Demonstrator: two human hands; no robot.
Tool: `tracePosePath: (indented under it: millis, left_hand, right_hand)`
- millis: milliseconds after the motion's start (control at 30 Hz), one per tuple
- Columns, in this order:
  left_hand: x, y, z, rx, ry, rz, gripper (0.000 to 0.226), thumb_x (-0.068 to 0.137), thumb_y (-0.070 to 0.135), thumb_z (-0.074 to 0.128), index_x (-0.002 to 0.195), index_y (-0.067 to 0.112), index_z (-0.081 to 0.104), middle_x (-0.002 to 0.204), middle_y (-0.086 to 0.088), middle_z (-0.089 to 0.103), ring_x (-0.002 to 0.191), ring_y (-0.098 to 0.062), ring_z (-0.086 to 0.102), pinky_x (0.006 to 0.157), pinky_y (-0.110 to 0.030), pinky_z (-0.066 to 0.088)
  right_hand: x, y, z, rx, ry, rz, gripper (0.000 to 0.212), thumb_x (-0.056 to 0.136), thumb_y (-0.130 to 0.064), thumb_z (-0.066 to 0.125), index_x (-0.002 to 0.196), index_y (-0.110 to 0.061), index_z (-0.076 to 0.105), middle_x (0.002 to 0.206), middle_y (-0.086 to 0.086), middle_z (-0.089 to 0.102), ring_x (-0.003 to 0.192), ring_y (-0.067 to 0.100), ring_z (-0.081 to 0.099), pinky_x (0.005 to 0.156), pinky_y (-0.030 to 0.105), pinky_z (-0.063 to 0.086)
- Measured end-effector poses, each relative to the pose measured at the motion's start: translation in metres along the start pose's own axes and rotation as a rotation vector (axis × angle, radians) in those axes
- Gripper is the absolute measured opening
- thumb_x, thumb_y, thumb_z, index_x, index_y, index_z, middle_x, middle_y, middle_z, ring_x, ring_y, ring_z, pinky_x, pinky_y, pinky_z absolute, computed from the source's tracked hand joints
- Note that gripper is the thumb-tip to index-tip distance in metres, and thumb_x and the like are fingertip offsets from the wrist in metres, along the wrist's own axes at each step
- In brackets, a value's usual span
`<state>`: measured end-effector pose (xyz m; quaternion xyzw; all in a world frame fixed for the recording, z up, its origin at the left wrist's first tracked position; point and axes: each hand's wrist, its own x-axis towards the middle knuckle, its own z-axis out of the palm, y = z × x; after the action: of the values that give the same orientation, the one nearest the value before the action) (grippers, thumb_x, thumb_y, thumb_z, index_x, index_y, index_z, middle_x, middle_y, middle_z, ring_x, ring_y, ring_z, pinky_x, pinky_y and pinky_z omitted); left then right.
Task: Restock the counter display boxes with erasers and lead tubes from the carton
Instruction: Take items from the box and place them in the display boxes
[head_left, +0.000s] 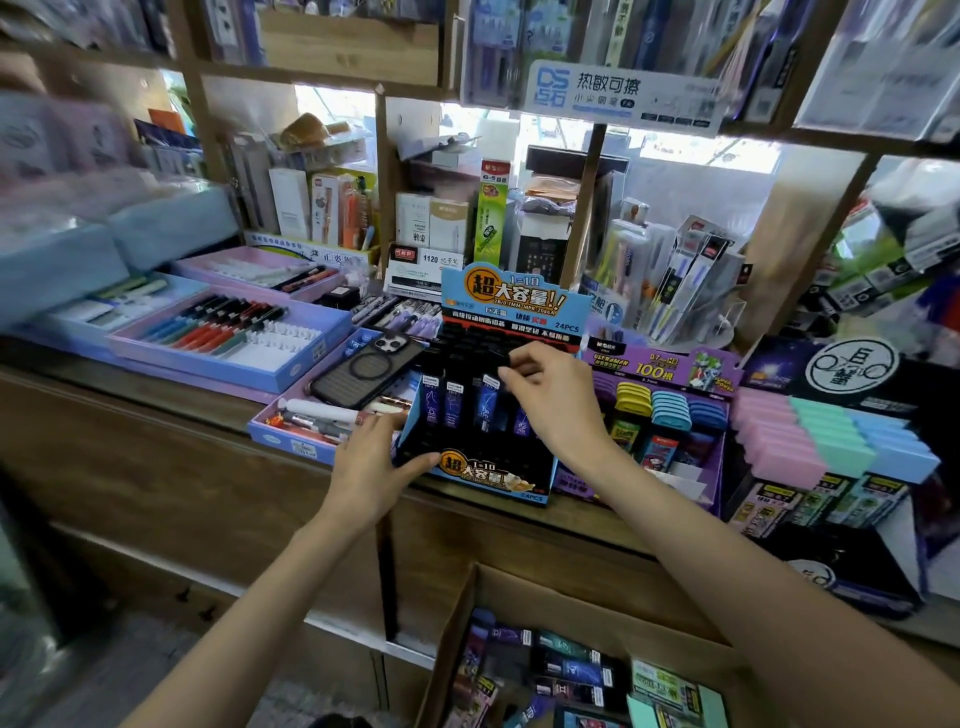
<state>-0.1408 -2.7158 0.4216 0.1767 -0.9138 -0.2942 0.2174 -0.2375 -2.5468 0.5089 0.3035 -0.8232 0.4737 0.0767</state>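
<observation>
Wooden counter (104, 379), pen trays (223, 338) at left, low tray (280, 431) right of them at near edge, blue display box (488, 475) centre, touching purple display box (660, 364) on its right.
</observation>
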Motion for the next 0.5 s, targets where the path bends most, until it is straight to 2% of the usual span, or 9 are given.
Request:
tracePosePath:
  millis: [100,200,400,500]
  left_hand:
    - [-0.002,-0.002,0.002,0.001,0.025,0.025,0.057,0.079,0.044,0.069,0.125,0.014,0.053,0.116,-0.004,0.057,0.112,-0.021,0.051,0.092,-0.041,0.043]
    - [-0.004,-0.004,0.003,0.005,0.041,0.039,0.058,0.08,0.044,0.069,0.125,0.014,0.052,0.117,-0.003,0.058,0.112,-0.02,0.052,0.091,-0.04,0.043]
    - [-0.004,-0.005,0.003,0.005,0.03,0.03,0.059,0.08,0.044,0.068,0.127,0.014,0.051,0.118,-0.004,0.057,0.112,-0.022,0.052,0.091,-0.041,0.043]
    - [-0.004,-0.004,0.001,0.014,-0.019,0.027,0.06,0.082,0.042,0.067,0.131,0.014,0.048,0.121,-0.005,0.055,0.115,-0.023,0.051,0.093,-0.041,0.042]
  right_hand:
    - [0.002,0.0,0.005,-0.015,0.003,-0.005,0.012,0.088,-0.014,0.064,0.097,-0.007,0.068,0.085,0.002,0.066,0.083,0.017,0.065,0.082,0.03,0.053]
    - [0.005,0.0,0.008,-0.042,0.003,-0.018,0.015,0.087,-0.014,0.065,0.099,-0.006,0.069,0.083,-0.002,0.063,0.082,0.014,0.063,0.08,0.025,0.051]
    - [0.01,0.007,0.022,-0.048,-0.017,0.064,0.023,0.088,-0.015,0.064,0.108,-0.003,0.068,0.093,0.01,0.069,0.087,0.019,0.065,0.085,0.03,0.052]
    - [0.009,0.009,0.024,-0.092,-0.024,0.058,0.024,0.09,-0.016,0.062,0.108,-0.002,0.068,0.097,0.012,0.07,0.091,0.02,0.065,0.085,0.025,0.049]
